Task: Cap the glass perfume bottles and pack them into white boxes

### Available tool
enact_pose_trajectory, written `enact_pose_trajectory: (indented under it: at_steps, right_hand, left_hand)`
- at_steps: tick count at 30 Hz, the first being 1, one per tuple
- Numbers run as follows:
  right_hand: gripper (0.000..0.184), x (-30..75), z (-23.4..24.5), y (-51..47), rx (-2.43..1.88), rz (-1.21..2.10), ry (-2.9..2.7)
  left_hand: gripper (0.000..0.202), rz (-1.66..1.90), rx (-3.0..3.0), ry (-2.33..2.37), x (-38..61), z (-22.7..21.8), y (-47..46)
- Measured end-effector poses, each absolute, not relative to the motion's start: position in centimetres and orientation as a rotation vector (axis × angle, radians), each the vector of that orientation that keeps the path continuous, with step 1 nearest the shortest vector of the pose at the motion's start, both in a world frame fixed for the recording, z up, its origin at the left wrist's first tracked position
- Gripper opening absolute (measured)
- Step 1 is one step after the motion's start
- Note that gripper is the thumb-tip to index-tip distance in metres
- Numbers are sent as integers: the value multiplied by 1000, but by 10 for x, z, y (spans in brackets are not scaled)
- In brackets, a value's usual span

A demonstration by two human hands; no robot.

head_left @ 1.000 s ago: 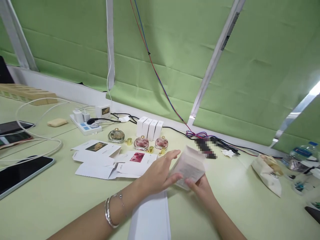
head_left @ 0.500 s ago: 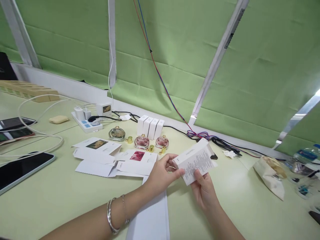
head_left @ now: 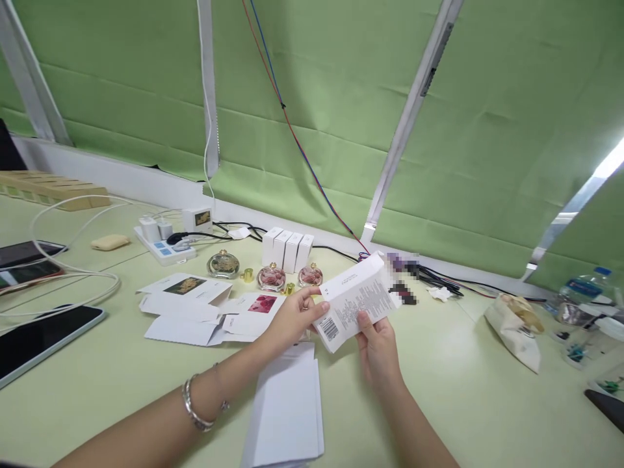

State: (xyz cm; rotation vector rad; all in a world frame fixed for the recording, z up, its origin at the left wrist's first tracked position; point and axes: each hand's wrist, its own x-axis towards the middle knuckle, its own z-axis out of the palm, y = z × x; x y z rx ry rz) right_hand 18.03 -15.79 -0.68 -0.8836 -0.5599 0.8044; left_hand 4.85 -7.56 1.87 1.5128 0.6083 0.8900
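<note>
Mostly white, the carton [head_left: 351, 300] (barcode [head_left: 330, 329] at left) bears fine print [head_left: 380, 301].

A smooth, pale green table [head_left: 468, 409] carried flat white card sheets [head_left: 285, 409] on the near side of the left hand [head_left: 295, 317]. Left of that hand lay opened white printed cartons [head_left: 180, 309]; beyond it stood three round glass bottles [head_left: 271, 278] and four slim white boxes [head_left: 291, 252]. Well right of the right hand [head_left: 379, 351] lay a crumpled cream bag [head_left: 511, 338] and, seemingly, clear plastic containers [head_left: 592, 344], indistinct there.
</note>
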Motion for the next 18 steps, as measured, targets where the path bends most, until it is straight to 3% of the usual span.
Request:
enact_pose_trajectory:
  at_steps: [9,14,18]
  right_hand:
    - [55,184,-3,-176,-911,759,-584]
    - [53,180,-6,-177,-841,874,-561]
    - [55,191,-10,-178,-853,761,-419]
  left_hand:
    - [21,832,1816,559,36,24,-87]
    - [19,735,2237,488,30,35,-103]
    - [22,592,2574,507,-2,45,-116]
